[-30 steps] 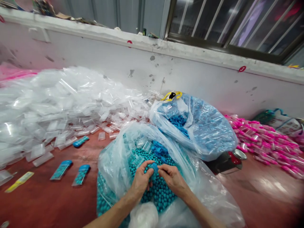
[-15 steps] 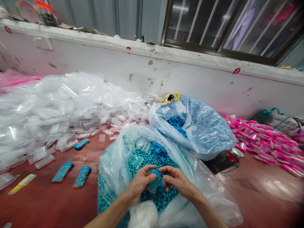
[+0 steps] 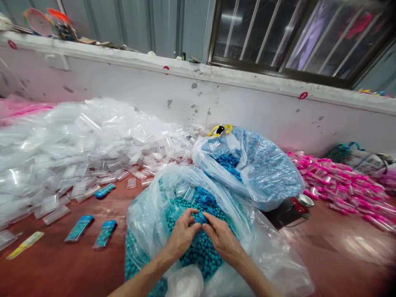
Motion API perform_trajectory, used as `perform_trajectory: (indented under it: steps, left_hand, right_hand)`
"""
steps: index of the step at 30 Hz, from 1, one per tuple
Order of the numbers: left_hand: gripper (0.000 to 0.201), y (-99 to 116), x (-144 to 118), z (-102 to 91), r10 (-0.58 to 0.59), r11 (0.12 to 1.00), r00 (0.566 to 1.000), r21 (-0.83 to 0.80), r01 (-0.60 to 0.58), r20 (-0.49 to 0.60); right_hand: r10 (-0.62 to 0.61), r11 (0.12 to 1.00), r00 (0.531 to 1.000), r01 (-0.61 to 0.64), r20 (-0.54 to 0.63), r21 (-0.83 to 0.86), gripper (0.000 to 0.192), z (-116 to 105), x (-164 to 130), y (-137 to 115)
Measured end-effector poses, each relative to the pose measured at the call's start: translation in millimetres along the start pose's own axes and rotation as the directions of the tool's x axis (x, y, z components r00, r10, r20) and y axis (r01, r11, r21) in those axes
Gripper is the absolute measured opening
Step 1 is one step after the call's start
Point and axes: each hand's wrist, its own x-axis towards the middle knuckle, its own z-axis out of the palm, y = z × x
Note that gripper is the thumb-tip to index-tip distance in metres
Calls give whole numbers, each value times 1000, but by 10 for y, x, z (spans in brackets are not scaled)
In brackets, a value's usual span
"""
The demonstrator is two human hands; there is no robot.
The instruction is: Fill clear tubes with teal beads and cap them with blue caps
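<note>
Both my hands are down in a clear plastic bag [image 3: 145,214] full of teal balls [image 3: 201,251]. My left hand [image 3: 182,235] and my right hand [image 3: 221,238] meet fingertip to fingertip, pinching a small clear case with a blue cap [image 3: 201,218] between them. The case is pressed low against the balls and mostly hidden by my fingers. Several loose blue caps [image 3: 206,198] and empty clear cases lie on the balls just beyond my hands.
A second bag [image 3: 266,173] of blue caps stands behind, to the right. A big heap of empty clear cases [image 3: 77,140] fills the left. Filled cases [image 3: 78,227] lie on the red surface; pink ones [image 3: 340,185] are piled right. A tin [image 3: 305,201] sits beside the bags.
Half a second ago my hands held the capped case lifted above the balls. Now both hands have dropped and pushed it down onto the balls, fingers closer together.
</note>
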Motion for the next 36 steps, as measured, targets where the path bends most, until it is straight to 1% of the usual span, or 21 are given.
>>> perform_trajectory:
  steps: [1,2,3,4,5,6,8,9,10,12,14,15,16,18,20,23,25,27,30,33,36]
  left_hand:
    - [34,17,-2,6,-10,1000,1000,-3,10,-14]
    - [36,29,-5,14,-13,1000,1000,-6,13,-28]
    - [36,39,-11,25,-17,1000,999,-8,16,-42]
    - [35,46,-18,39,-24,1000,998,-12,24,-53]
    - [34,50,-30,54,-32,999,998,-21,31,-59]
    - [32,51,-44,69,-38,999,997,-36,36,-60]
    - [31,42,-81,96,-40,996,999,-76,38,-34]
    - [31,30,-101,105,-36,995,999,-99,35,-13]
    - [30,15,-119,112,-29,992,1000,-119,29,2]
    - [28,-23,-144,119,-33,990,999,-136,31,-10]
    - [25,-53,-148,126,-46,989,997,-145,37,-58]
    - [23,-59,-143,131,-45,988,996,-148,33,-80]
    - [23,-59,-137,137,-44,988,995,-152,29,-95]
    - [24,-41,-124,149,-51,987,993,-156,35,-102]
    - [27,-19,-124,151,-68,987,995,-152,55,-79]
    - [28,-14,-150,139,-52,985,999,-164,50,-6]
    - [25,-30,-170,133,-43,988,999,-153,38,-32]
    - [22,-47,-182,140,-37,992,996,-126,27,-79]
    - [18,-58,-189,168,11,993,997,-116,-20,-83]
    - [13,-57,-203,200,27,993,992,-114,-41,-121]
    - [9,-44,-232,223,57,992,990,-103,-71,-132]
  right_hand:
    - [16,998,999,-14,45,-53,54,19,-20,-30]
    - [40,994,996,-31,84,-107,69,48,-38,-49]
    - [62,986,992,-45,106,-158,83,86,-51,-55]
    - [82,978,991,-59,108,-202,90,129,-60,-49]
    - [93,971,991,-69,94,-230,90,171,-67,-32]
    - [95,969,993,-76,68,-236,83,207,-73,-8]
    - [72,980,997,-67,20,-186,70,244,-88,44]
    - [53,989,998,-50,18,-141,68,243,-99,62]
    - [38,995,999,-34,38,-92,69,231,-113,70]
    - [36,999,990,-33,135,-21,74,191,-139,50]
    - [71,998,973,-68,220,-18,84,167,-153,-6]
    - [93,995,970,-86,223,-41,87,169,-152,-38]
    - [111,993,973,-98,201,-72,89,180,-148,-68]
    - [135,984,985,-120,110,-131,87,220,-134,-106]
    - [135,984,990,-129,42,-124,85,255,-126,-111]
    - [139,990,987,-138,78,-16,87,276,-140,-86]
    - [132,991,987,-134,89,21,87,284,-158,-88]
    - [97,995,995,-97,15,31,79,297,-174,-119]
    - [4,999,994,2,-113,55,64,316,-190,-175]
    - [-77,995,988,84,-130,47,64,337,-203,-149]
    - [-117,993,987,120,-114,20,68,371,-215,-45]
